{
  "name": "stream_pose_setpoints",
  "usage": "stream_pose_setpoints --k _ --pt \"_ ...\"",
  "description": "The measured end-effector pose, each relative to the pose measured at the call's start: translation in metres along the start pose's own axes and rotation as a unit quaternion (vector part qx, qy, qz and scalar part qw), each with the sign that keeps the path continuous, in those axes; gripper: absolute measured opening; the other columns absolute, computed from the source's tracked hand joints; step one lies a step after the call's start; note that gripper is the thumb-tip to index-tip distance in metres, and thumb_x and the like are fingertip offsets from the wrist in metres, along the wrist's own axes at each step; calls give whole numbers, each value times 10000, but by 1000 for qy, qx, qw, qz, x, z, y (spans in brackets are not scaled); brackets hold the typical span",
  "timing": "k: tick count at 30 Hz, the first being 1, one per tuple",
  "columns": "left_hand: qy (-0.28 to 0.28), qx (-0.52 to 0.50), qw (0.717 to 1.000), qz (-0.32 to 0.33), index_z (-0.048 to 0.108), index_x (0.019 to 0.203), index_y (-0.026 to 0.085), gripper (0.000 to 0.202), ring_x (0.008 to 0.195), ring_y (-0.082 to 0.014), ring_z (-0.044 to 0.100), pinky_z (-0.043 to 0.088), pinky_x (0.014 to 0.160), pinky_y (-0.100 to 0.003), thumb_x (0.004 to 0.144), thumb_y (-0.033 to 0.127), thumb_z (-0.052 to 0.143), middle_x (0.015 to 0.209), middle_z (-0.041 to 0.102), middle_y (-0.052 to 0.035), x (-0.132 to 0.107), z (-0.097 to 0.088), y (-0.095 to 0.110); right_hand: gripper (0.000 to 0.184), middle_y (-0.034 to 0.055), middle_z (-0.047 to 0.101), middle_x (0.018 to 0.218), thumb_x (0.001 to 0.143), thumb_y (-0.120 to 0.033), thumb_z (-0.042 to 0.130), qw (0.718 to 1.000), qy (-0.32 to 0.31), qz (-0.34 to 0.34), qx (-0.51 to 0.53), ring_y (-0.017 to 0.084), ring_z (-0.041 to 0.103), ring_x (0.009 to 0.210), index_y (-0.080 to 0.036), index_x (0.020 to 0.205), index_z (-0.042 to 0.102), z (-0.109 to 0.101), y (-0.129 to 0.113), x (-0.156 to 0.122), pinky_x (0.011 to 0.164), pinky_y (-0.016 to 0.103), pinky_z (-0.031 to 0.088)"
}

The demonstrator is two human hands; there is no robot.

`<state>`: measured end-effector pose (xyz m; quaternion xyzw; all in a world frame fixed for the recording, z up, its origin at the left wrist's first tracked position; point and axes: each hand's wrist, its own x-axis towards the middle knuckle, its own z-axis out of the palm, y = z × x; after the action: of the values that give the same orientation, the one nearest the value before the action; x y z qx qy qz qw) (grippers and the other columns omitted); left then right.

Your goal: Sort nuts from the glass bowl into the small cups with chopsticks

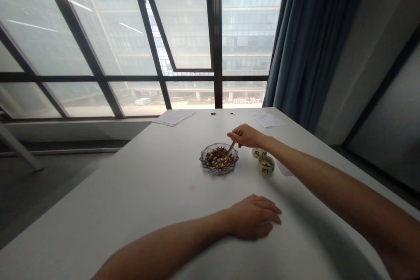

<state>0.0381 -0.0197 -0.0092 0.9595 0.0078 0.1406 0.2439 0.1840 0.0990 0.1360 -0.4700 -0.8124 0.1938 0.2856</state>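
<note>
My right hand (247, 135) holds wooden chopsticks (232, 146), their tips pointing down into a cut-glass dish (204, 160) heaped with brown and pale nuts or shells (218, 158). Just right of the dish stand two small cream cups with dark characters, the nearer (265, 166) holding something dark and the farther (259, 153) partly hidden behind my right wrist. My left hand (254, 218) rests palm down on the white table (147, 192), nearer to me than the dish, and holds nothing.
Loose sheets of paper (173, 117) lie at the table's far left edge, with more paper (267, 119) at the far right. Two small dark holes mark the far tabletop. Large windows and a blue-grey curtain (305, 39) stand beyond, and the floor lies left of the table.
</note>
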Motion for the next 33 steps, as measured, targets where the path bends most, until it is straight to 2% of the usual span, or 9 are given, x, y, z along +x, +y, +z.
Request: stream_pose_setpoints --k 3,6,8,10,14,18,23,28,33 --pt "-9 11 1000 -9 651 1239 287 328 1329 -206 571 389 1152 -375 928 257 550 1403 647 -31 1 0 0 488 2 594 514 968 -484 554 997 0 -14 -70 107 531 478 -169 603 624 13 -9 12 542 243 374" --pt "-12 18 1000 -11 642 1245 293 332 1334 -204 567 390 1150 -375 928 255 549 1401 646 -28 0 -1 0 520 -13 528 495 973 -461 544 992 47 -21 -115 93 445 482 -181 535 521 27 -14 22 527 248 316" --pt "-9 19 1000 -8 639 1241 295 327 1330 -198 569 388 1150 -365 930 256 545 1397 647 -22 0 0 0 497 -17 510 483 977 -399 537 990 70 -9 -119 93 444 476 -185 530 496 31 -14 26 519 245 313" --pt "-5 21 1000 -4 640 1230 291 315 1323 -191 573 386 1148 -353 932 259 542 1396 647 -18 0 0 0 442 -9 543 488 966 -327 554 995 54 13 -84 98 504 470 -181 549 523 30 -11 26 512 229 350" --pt "-5 24 1000 5 642 1213 275 296 1318 -188 574 383 1143 -347 937 264 536 1391 649 -19 1 0 -1 352 32 646 545 953 -276 593 995 0 76 65 145 654 495 -166 619 596 24 -2 17 466 203 456" --pt "-7 22 1000 5 641 1215 275 295 1316 -198 574 389 1137 -357 941 271 535 1394 646 -24 2 0 -1 346 64 693 578 955 -306 637 975 64 123 173 164 689 499 -148 647 645 25 11 5 461 214 543" --pt "-20 19 1000 5 635 1245 278 325 1329 -221 560 383 1144 -381 928 281 562 1414 628 -36 3 -1 -1 417 109 712 589 978 -397 622 914 180 185 313 206 729 521 -127 664 670 35 25 -10 508 261 622" --pt "-33 26 999 8 618 1282 285 359 1336 -245 550 384 1141 -410 927 308 572 1446 599 -51 2 -5 1 431 112 703 572 980 -417 617 872 271 196 358 221 739 528 -127 663 656 50 36 -15 507 264 631" --pt "-38 25 999 3 617 1280 286 360 1345 -247 540 386 1137 -413 924 308 572 1446 596 -46 2 -6 2 461 93 696 555 958 -493 614 869 305 192 339 206 721 487 -150 650 641 62 43 -12 443 233 590"
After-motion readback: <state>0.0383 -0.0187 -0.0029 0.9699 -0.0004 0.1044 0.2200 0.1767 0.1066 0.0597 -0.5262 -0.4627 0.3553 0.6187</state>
